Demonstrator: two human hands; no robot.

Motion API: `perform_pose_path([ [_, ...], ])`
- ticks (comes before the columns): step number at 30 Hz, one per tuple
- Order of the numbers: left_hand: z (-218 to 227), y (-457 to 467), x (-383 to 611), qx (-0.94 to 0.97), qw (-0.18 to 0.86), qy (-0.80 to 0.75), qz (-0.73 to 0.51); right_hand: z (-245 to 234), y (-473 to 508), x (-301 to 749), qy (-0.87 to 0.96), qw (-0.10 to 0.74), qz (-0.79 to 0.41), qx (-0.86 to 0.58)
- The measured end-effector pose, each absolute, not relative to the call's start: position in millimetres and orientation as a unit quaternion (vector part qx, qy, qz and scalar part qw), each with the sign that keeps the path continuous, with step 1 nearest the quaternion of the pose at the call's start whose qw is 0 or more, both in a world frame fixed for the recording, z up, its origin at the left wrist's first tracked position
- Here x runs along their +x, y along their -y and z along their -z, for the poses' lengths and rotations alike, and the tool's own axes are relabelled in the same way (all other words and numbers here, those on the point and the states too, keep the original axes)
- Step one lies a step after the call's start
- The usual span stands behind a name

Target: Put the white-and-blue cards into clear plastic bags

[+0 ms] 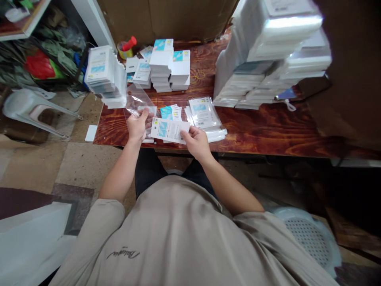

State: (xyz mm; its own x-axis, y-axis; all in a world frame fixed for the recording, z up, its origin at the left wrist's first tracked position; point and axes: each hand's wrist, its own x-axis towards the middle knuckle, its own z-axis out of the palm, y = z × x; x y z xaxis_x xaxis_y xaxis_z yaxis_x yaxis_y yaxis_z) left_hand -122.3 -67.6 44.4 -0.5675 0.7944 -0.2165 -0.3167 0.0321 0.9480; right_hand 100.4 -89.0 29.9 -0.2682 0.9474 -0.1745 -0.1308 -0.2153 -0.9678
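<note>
My left hand (138, 124) is closed on a clear plastic bag (137, 97), which stands up from the fingers over the table. Between thumb and fingers, my right hand (196, 141) grips a printed white card (170, 130) with blue pictures. The card's left end comes close to my left hand; whether it touches the bag I cannot tell. Behind it lie several loose blue-and-white cards (171, 113). To the right of these is a small pile of bagged cards (204, 113), close to my right hand.
Stacks of white cards (161, 63) stand at the back, beside a yellow tape roll (125, 51) with something red in it. A tall bagged stack (105, 75) is at left, larger stacks (268, 51) at right. A white stool (32, 107) stands left of the wooden table (253, 131).
</note>
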Motion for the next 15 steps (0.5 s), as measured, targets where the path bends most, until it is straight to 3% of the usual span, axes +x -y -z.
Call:
perform_pose_path([
  [9,-27.4,64.7,-119.3,0.224,0.363,-0.533,-0.730,-18.0,98.0,55.6,0.482,0.517,-0.571,-0.417],
  [15,-32.3,73.2,-131.4,0.240,0.396,-0.492,-0.737,-25.9,90.0,79.2,0.603,0.331,-0.648,-0.328],
])
